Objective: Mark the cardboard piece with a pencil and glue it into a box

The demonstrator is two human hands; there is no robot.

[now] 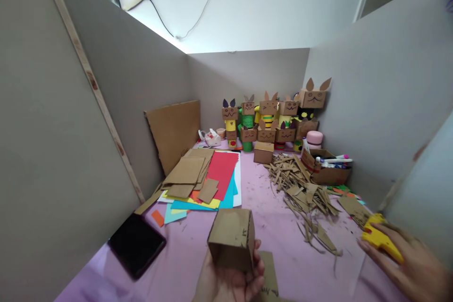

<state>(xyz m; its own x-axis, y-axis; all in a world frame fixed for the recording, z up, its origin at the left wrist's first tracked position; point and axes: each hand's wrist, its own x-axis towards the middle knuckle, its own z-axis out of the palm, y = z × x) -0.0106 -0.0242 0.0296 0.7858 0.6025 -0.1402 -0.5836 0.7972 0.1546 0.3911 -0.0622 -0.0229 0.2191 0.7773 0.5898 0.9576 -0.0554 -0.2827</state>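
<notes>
My left hand (236, 283) is at the bottom middle, palm up, with its fingers curled round a small cardboard box (231, 229). The box's open side faces me, and small dark marks show on its top. Under that hand, partly hidden, lies a flat cardboard piece (269, 273) with writing on it. Far to the right, my right hand (406, 255) is closed round a yellow glue gun (380, 238), slightly blurred. Just beyond the gun lies a strip of cardboard (355, 211).
Cardboard scraps (300, 184) are heaped right of centre, beside a box of markers (329, 172). Cardboard sheets (186, 172) and red paper (222, 170) are stacked at left, near a black tablet (137, 244). Several cardboard animal figures (267, 120) stand at the back.
</notes>
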